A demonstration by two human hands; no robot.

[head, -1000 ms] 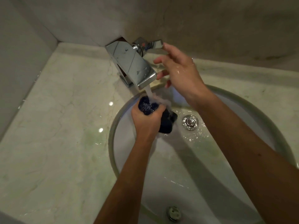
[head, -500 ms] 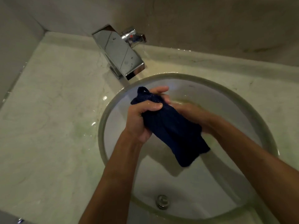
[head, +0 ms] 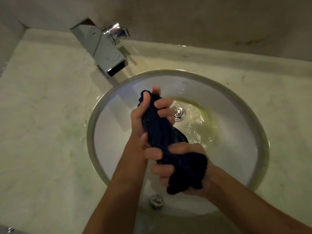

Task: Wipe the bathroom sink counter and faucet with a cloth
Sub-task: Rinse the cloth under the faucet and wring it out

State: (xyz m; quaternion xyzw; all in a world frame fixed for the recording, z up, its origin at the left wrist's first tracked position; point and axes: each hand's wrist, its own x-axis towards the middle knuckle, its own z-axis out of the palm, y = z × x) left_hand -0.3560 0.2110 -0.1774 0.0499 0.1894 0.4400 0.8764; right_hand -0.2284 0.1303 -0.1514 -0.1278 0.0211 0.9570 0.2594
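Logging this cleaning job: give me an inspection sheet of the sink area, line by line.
Surface: pale marble counter, greenish stains near the basin.
Job's things: dark blue cloth twisted over the basin; chrome faucet, no water leaving the spout; water around the drain.
Clutter: nothing seen.
Grippers: left hand grips the cloth's upper end; right hand grips the lower end, fingers curled round it.
Cables: nothing seen.
Surroundings: wall behind the faucet; overflow hole at the basin's near side.
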